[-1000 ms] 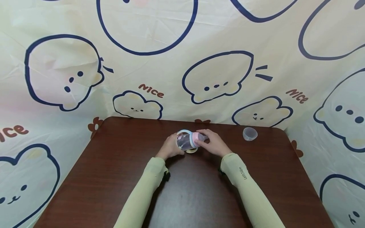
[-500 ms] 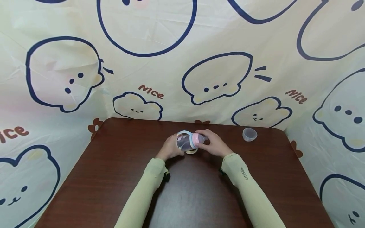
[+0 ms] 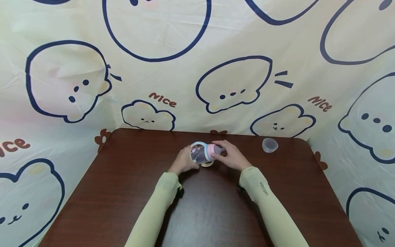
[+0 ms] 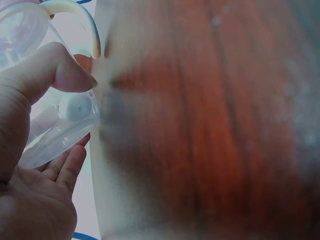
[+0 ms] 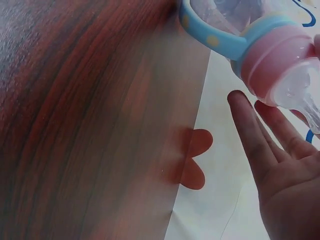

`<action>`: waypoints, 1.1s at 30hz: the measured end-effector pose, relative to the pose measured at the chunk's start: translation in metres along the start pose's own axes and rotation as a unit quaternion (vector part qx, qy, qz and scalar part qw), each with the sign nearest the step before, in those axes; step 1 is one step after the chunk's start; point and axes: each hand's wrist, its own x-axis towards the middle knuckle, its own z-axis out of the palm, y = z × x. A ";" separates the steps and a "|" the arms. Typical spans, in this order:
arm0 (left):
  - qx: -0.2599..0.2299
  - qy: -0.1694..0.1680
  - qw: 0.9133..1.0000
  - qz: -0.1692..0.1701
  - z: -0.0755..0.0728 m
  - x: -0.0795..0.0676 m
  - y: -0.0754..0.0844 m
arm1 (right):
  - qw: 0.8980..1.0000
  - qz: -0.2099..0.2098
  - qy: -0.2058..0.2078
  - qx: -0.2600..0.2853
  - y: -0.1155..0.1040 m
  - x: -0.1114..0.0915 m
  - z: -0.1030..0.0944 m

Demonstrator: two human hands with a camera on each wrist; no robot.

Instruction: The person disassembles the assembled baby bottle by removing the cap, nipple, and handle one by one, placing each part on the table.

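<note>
A clear baby bottle (image 3: pixel 198 155) lies tilted on its side between both hands, near the back of the table. Its pink collar (image 5: pixel 275 55) and clear teat point right. A light blue ring with two curved handles (image 5: pixel 217 37) sits below the collar. My left hand (image 3: pixel 184 160) grips the base end, thumb across the clear wall (image 4: pixel 82 142) and fingers beneath. Inside the bottle shows a round whitish straw weight (image 4: pixel 77 106). My right hand (image 3: pixel 232 156) holds the collar between thumb and fingers; in the right wrist view most of the thumb is cut off.
A small clear cup (image 3: pixel 270 145), like a bottle cap, stands at the back right of the dark brown wooden table (image 3: pixel 210 212). Behind the table's back edge hangs a cream cloth (image 3: pixel 185 82) printed with cartoon outlines.
</note>
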 end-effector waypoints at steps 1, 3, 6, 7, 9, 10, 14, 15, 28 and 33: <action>-0.001 0.001 1.000 0.000 0.000 0.000 0.000 | 1.000 0.000 0.001 -0.001 0.000 0.000 0.000; -0.004 0.001 1.000 0.001 0.000 0.000 -0.001 | 1.000 0.000 0.000 -0.003 0.000 0.000 0.000; -0.005 0.000 1.000 0.005 0.000 0.001 -0.001 | 1.000 -0.001 -0.003 -0.005 0.000 0.000 -0.001; -0.005 0.000 1.000 0.006 0.000 0.001 0.000 | 1.000 -0.002 -0.004 -0.004 0.000 0.000 -0.001; -0.004 0.000 1.000 0.008 0.000 0.001 0.000 | 1.000 -0.005 -0.005 -0.005 0.000 -0.001 -0.002; -0.004 0.000 1.000 0.008 0.000 0.001 0.000 | 1.000 -0.006 -0.006 -0.005 0.000 -0.001 -0.002; -0.002 -0.002 1.000 0.002 0.000 0.000 0.001 | 1.000 -0.012 -0.009 0.000 -0.001 -0.002 -0.004; -0.001 -0.002 1.000 0.001 0.000 0.000 0.001 | 1.000 -0.014 -0.010 0.003 -0.001 -0.002 -0.004; 0.001 0.003 1.000 0.005 0.001 0.001 0.000 | 1.000 0.000 0.006 -0.008 -0.002 -0.001 -0.006; -0.003 0.002 1.000 0.003 0.000 0.001 0.001 | 1.000 -0.008 0.000 -0.013 -0.002 -0.001 -0.006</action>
